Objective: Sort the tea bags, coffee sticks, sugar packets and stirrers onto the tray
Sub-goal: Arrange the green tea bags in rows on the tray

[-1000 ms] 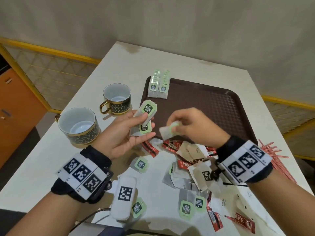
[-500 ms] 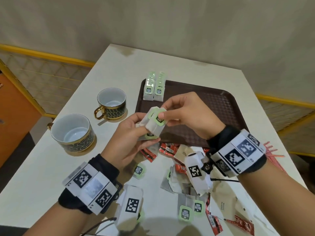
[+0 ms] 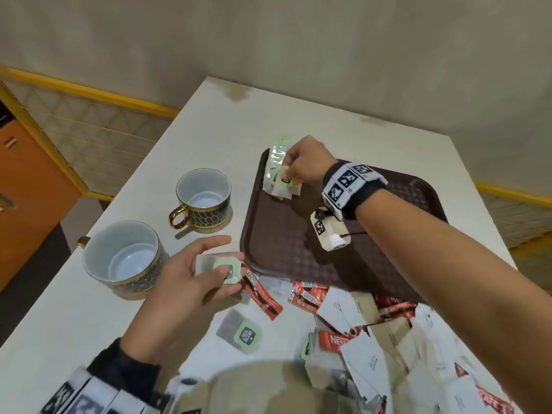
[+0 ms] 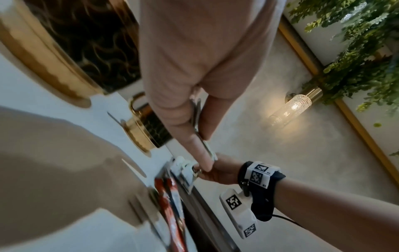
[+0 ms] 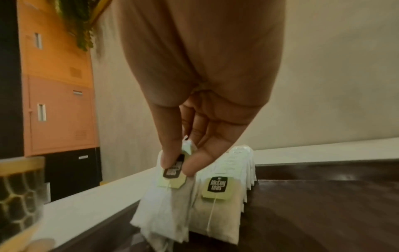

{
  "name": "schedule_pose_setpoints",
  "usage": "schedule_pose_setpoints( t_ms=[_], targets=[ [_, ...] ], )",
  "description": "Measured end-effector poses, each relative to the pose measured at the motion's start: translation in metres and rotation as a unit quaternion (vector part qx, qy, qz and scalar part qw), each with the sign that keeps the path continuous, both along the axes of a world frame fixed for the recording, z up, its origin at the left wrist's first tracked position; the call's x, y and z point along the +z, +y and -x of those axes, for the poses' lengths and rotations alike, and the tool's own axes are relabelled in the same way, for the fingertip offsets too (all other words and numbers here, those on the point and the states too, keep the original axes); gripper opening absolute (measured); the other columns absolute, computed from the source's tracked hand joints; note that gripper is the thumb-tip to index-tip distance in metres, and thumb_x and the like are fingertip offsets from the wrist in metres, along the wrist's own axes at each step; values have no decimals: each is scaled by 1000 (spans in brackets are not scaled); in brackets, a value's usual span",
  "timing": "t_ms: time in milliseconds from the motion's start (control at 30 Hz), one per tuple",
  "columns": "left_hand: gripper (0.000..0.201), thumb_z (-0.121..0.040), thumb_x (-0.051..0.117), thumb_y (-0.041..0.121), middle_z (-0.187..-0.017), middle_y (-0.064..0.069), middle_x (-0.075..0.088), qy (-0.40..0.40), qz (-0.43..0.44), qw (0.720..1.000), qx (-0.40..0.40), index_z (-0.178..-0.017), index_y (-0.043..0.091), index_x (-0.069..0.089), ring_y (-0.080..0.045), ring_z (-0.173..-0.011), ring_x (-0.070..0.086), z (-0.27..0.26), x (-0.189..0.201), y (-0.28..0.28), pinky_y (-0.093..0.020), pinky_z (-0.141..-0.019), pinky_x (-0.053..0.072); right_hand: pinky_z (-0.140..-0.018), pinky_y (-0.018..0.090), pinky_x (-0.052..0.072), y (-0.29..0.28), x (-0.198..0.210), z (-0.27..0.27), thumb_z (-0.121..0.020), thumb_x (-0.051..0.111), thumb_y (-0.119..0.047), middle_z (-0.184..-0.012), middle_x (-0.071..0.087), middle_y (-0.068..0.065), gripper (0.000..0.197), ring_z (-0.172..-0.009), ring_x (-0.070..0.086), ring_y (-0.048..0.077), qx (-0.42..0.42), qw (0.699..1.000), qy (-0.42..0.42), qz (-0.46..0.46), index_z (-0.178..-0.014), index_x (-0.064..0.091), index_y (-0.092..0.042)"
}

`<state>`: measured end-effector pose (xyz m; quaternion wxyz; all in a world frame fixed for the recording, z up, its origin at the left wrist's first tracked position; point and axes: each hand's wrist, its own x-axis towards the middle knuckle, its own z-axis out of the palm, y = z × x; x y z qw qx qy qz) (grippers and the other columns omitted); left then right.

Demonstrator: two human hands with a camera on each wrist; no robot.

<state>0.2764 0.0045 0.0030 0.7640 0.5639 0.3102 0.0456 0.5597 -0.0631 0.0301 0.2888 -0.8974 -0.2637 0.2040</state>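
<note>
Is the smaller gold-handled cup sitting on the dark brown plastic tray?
No, the smaller gold-handled cup stands on the white table, to the left of the dark brown plastic tray and apart from it.

Matt, fibrous paper tea bags (image 5: 164, 209) with smooth card tags (image 5: 218, 187); textured brown plastic tray (image 3: 286, 243); glossy glazed cups (image 3: 204, 198) with shiny gilt handles; shiny red foil coffee sticks (image 3: 263, 297); smooth matt table (image 3: 227, 144).

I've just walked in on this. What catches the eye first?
The right hand pinching a tea bag onto the rows of tea bags in the brown tray's far left corner. Then the left hand, holding another tea bag beside two gold-trimmed cups.
</note>
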Motion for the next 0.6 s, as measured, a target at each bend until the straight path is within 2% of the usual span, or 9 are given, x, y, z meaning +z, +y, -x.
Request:
schedule_pose_setpoints(
  t_ms=[100, 167, 233, 333, 433, 533, 600],
  targets=[
    [34, -93, 54, -5, -104, -6, 75, -4, -22, 1000, 8, -116, 19, 64, -30, -90, 73, 4, 4, 7, -39, -83, 59, -65, 33, 60, 17, -4, -14, -71, 77, 7, -73, 63, 8, 27, -69, 66, 25, 37, 998, -23, 48, -62, 61, -13],
    [35, -93, 54, -6, -105, -6, 74, -2, -28, 1000, 9, -116, 19, 64, -31, -91, 73, 3, 5, 10, -43, -87, 58, -55, 27, 55, 25, -6, -19, -70, 78, 6, -73, 63, 7, 26, -62, 61, 21, 57, 995, -42, 75, -62, 61, -13],
    [35, -93, 54, -6, -105, -7, 74, -3, -33, 999, 8, -115, 18, 65, -31, -92, 73, 0, 3, 11, -43, -88, 57, -51, 22, 49, 30, -7, -21, -70, 79, 3, -75, 63, 7, 24, -58, 57, 18, 73, 991, -53, 98, -64, 61, -12],
    [35, -93, 53, -8, -103, -10, 74, -7, -12, 1000, 14, -115, 16, 65, -29, -91, 73, -6, 2, 9, -37, -82, 59, -51, 18, 44, 30, -7, -23, -70, 81, -2, -80, 64, 6, 17, -69, 57, 17, 86, 988, -67, 111, -74, 66, -9],
    [37, -92, 53, -9, -103, -8, 74, -8, 2, 1000, 3, -117, 15, 64, -28, -94, 73, -11, 0, 8, -34, -80, 60, -53, 18, 40, 21, 3, -29, -71, 82, -6, -69, 60, 0, 15, -66, 53, 11, 87, 991, -40, 90, -73, 68, -12],
    [38, -93, 52, -10, -104, -8, 74, -11, 15, 1000, -4, -120, 16, 60, -28, -96, 72, -14, -1, 7, -36, -81, 59, -46, 16, 38, 7, 13, -37, -72, 83, -7, -54, 56, -1, 14, -43, 46, 5, 87, 991, 40, 92, -75, 70, -8],
    [39, -93, 50, -11, -103, -10, 74, -13, 27, 1000, -4, -121, 15, 58, -29, -94, 72, -16, -2, 7, -36, -81, 59, -42, 15, 38, 0, 12, -38, -73, 82, -6, -50, 56, -2, 16, -37, 43, 5, 98, 986, 53, 120, -84, 70, -2]
  ],
)
